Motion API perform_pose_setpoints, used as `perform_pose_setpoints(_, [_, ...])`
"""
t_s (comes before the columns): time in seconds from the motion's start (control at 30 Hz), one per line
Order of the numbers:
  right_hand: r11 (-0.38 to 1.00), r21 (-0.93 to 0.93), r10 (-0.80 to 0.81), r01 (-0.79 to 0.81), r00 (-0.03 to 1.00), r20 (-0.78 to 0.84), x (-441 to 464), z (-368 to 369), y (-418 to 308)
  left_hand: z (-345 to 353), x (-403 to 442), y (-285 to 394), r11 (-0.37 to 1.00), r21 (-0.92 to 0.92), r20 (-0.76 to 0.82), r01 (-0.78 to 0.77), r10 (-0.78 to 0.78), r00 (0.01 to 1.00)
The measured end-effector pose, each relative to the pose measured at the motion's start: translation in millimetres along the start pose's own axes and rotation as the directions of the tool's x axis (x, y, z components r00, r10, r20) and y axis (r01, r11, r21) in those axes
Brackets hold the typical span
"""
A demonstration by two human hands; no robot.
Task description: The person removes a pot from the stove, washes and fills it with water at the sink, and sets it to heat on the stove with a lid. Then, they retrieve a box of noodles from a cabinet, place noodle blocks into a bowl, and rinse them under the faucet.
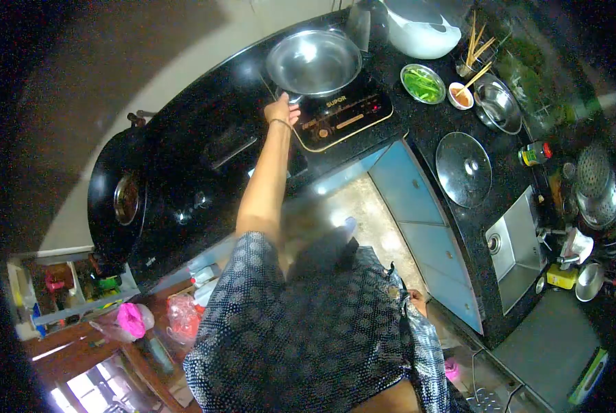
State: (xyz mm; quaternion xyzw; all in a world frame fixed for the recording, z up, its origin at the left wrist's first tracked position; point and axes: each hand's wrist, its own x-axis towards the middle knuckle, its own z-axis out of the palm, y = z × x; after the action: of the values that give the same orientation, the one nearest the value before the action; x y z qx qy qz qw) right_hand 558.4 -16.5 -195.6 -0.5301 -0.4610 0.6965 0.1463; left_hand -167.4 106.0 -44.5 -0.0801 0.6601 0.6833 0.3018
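A shiny steel pan [312,65] sits on the black induction cooker [349,122] marked SUPOR, whose red light is lit. My left hand [281,110] reaches out to the near left side of the pan, its fingers closed around the handle. The pan's inside looks bare and reflects the light. Low at my right side, beside the patterned clothing, my right hand [416,301] shows only in part. Its fingers are mostly hidden, so what they do is unclear.
Right of the cooker are a bowl of cut greens [423,84], a small sauce bowl [460,96], a steel basin [498,103], a glass lid [464,169], and a jar [534,153]. The sink [517,248] lies further right. A white pot [423,34] stands behind.
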Motion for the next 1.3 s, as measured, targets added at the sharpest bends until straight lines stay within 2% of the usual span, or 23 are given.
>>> perform_pose_setpoints(0.07, [0.928, -0.345, 0.091, -0.141, 0.983, -0.159, 6.7, -0.9, -20.3, 3.5, 27.6, -2.1, 0.994, -0.104, -0.068, 0.035, -0.042, 0.997])
perform_pose_setpoints(0.1, [0.985, 0.08, 0.163, -0.15, 0.964, -0.208, 13.4, 3.3, -17.4, -0.7, 36.8, -2.4, 0.991, -0.13, -0.035, 0.032, -0.037, 0.999])
perform_pose_setpoints(0.2, [0.972, -0.029, 0.219, -0.231, 0.95, -0.222, 34.3, 3.4, -70.9, -14.6, 52.8, -2.3, 0.981, -0.185, -0.064, -0.065, 0.054, 0.996])
perform_pose_setpoints(0.33, [0.97, -0.193, 0.101, -0.148, 0.966, -0.236, 52.8, 2.5, -120.9, -20.3, 40.8, 12.1, 0.983, -0.171, -0.074, -0.062, 0.05, 0.996])
perform_pose_setpoints(0.43, [0.989, -0.081, 0.112, -0.126, 0.982, -0.154, 83.4, -20.0, -135.0, -27.0, 46.5, 8.8, 0.99, -0.134, -0.02, -0.033, 0.031, 0.999])
perform_pose_setpoints(0.5, [0.963, -0.234, 0.069, -0.135, 0.96, -0.27, 92.5, -20.2, -174.1, -27.3, 45.7, 8.4, 0.992, -0.12, 0.038, -0.028, 0.033, 0.999])
perform_pose_setpoints(0.57, [0.948, -0.299, 0.017, -0.106, 0.958, -0.286, 97.6, -19.4, -215.0, -25.4, 42.4, 8.3, 0.995, -0.098, 0.052, -0.014, 0.02, 0.998])
perform_pose_setpoints(0.67, [0.904, -0.419, -0.202, 0.08, 0.945, -0.257, 121.6, -46.6, -251.5, -23.8, 56.7, 2.1, 0.997, -0.082, 0.116, 0.014, -0.004, 0.993])
perform_pose_setpoints(0.7, [0.968, -0.24, -0.155, 0.07, 0.922, -0.356, 110.8, -24.6, -288.7, -21.5, 45.2, 9.2, 0.997, -0.068, 0.102, 0.025, -0.018, 0.995])
perform_pose_setpoints(0.73, [0.924, -0.288, -0.322, 0.251, 0.919, -0.23, 133.7, -52.2, -290.9, -28.6, 63.4, 0.7, 0.991, -0.107, 0.166, 0.076, -0.057, 0.984])
perform_pose_setpoints(0.77, [0.93, -0.285, -0.32, 0.234, 0.895, -0.31, 144.1, -59.3, -308.2, -29.5, 50.9, 7.5, 0.996, -0.036, 0.158, 0.076, -0.069, 0.985])
perform_pose_setpoints(0.8, [0.86, -0.409, -0.442, 0.305, 0.845, -0.3, 154.8, -68.9, -328.8, -32.0, 51.1, 5.9, 0.993, -0.076, 0.139, 0.092, -0.08, 0.987])
perform_pose_setpoints(0.87, [0.837, -0.401, -0.519, 0.372, 0.77, -0.37, 178.7, -84.6, -369.4, -41.6, 34.3, 6.7, 0.995, -0.057, 0.129, 0.079, -0.071, 0.989])
perform_pose_setpoints(0.9, [0.728, -0.546, -0.649, 0.415, 0.675, -0.352, 205.5, -108.0, -380.3, -36.3, 5.5, 12.6, 0.997, -0.06, 0.036, 0.037, -0.035, 0.999])
perform_pose_setpoints(0.93, [0.811, -0.469, -0.553, 0.349, 0.719, -0.421, 199.5, -96.4, -418.7, -44.9, 10.2, -0.1, 0.995, -0.098, -0.009, 0.016, -0.017, 1.0])
perform_pose_setpoints(0.97, [0.73, -0.567, -0.648, 0.382, 0.652, -0.395, 222.6, -114.7, -433.3, -53.3, 4.5, -7.9, 0.99, -0.14, 0.0, 0.015, -0.016, 1.0])
perform_pose_setpoints(1.0, [0.72, -0.6, -0.647, 0.35, 0.652, -0.395, 240.5, -124.4, -453.8, -59.0, -7.2, -15.8, 0.993, -0.122, -0.015, 0.005, -0.007, 1.0])
perform_pose_setpoints(1.03, [0.806, -0.504, -0.546, 0.309, 0.717, -0.434, 242.3, -116.7, -483.1, -61.6, -20.6, -22.9, 0.987, -0.157, -0.016, 0.043, -0.046, 0.999])
perform_pose_setpoints(1.07, [0.667, -0.645, -0.691, 0.371, 0.632, -0.351, 266.1, -130.4, -495.1, -77.4, -19.1, -42.9, 0.964, -0.255, 0.089, 0.082, -0.061, 0.994])
perform_pose_setpoints(1.13, [0.527, -0.786, -0.745, 0.324, 0.622, -0.243, 316.9, -155.8, -524.7, -73.6, -53.3, -65.4, 0.966, -0.254, -0.039, 0.043, -0.055, 0.998])
perform_pose_setpoints(1.17, [0.611, -0.734, -0.677, 0.296, 0.677, -0.29, 318.2, -143.7, -547.2, -75.3, -71.7, -73.3, 0.944, -0.309, 0.037, 0.114, -0.108, 0.993])
perform_pose_setpoints(1.23, [0.631, -0.71, -0.667, 0.313, 0.686, -0.291, 339.1, -136.1, -578.7, -82.5, -94.0, -96.9, 0.963, -0.187, 0.051, 0.197, -0.191, 0.98])
perform_pose_setpoints(1.3, [0.652, -0.681, -0.655, 0.333, 0.7, -0.285, 380.1, -145.4, -601.7, -94.6, -107.5, -119.8, 0.93, -0.218, 0.114, 0.296, -0.277, 0.954])
